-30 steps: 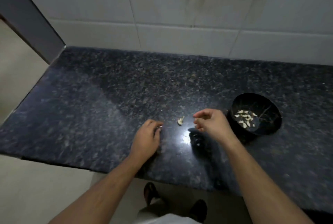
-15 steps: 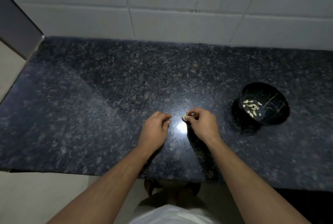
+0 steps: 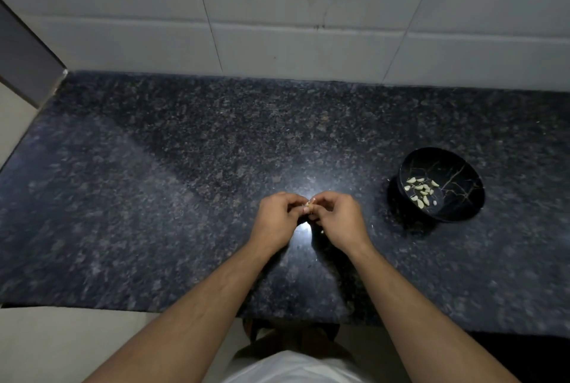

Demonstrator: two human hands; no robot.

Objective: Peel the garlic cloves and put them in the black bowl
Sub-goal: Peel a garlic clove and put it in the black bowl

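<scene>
Both the left hand (image 3: 277, 222) and right hand (image 3: 337, 222) pinch one garlic clove (image 3: 309, 205) above the table (image 3: 154, 197) (black bowl (image 3: 462, 213) well right); slippery, it could squirt loose and drop.

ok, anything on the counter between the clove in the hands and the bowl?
Nothing visible. The clove is pinched between both hands; the bowl sits to their right, with only bare counter between.

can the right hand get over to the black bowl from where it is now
Probably yes. The right hand is pinching a garlic clove with the left hand, and only bare counter lies between it and the black bowl.
</scene>
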